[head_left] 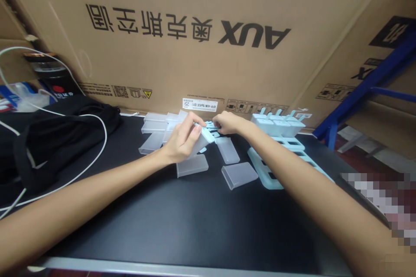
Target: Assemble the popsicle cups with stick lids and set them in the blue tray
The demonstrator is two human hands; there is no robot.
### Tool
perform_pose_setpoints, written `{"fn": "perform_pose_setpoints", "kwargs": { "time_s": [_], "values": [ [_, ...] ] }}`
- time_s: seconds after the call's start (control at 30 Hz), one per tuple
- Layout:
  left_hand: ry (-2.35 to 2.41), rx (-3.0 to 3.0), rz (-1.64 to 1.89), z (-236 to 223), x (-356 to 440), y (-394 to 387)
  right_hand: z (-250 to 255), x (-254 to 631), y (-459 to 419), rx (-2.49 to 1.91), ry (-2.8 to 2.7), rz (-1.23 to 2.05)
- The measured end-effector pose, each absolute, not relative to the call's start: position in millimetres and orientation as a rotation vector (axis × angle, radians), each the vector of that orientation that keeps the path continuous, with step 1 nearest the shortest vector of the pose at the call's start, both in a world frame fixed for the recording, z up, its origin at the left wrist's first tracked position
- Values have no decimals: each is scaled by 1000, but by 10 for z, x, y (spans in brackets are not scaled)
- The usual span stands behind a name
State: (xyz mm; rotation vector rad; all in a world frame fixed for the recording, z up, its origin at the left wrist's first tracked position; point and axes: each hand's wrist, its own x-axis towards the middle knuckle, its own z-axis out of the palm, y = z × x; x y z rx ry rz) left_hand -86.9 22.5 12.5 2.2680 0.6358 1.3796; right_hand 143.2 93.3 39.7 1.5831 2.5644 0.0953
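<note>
My left hand (185, 138) is closed around a translucent popsicle mold cup (202, 142) with a light-blue top, tilted above the table. Just to its right, the curled fingers of my right hand (228, 122) are down at a small pile of light-blue popsicle stick lids (212, 126). Its fingertips are partly hidden, so what they grip does not show. Loose translucent mold cups lie around both hands, among them one cup (192, 165) below the left hand, another cup (228, 150) below the right hand and a third cup (240, 175) nearer the front.
At the right back stands a group of light-blue molds with sticks (277, 124). Light-blue slotted frames (276, 184) lie partly under my right forearm. A large cardboard box (156, 65) walls off the back. Black cloth (65, 134) and a white cable (105, 138) occupy the left.
</note>
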Motion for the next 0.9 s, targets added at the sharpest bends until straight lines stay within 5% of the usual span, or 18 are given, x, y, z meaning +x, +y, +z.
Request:
{"fn": "perform_pose_setpoints", "kwargs": {
  "time_s": [0.9],
  "values": [
    [439, 2283, 1270, -14, -759, 246, 754, 1500, 797, 1606, 2764, 53]
  ]
}}
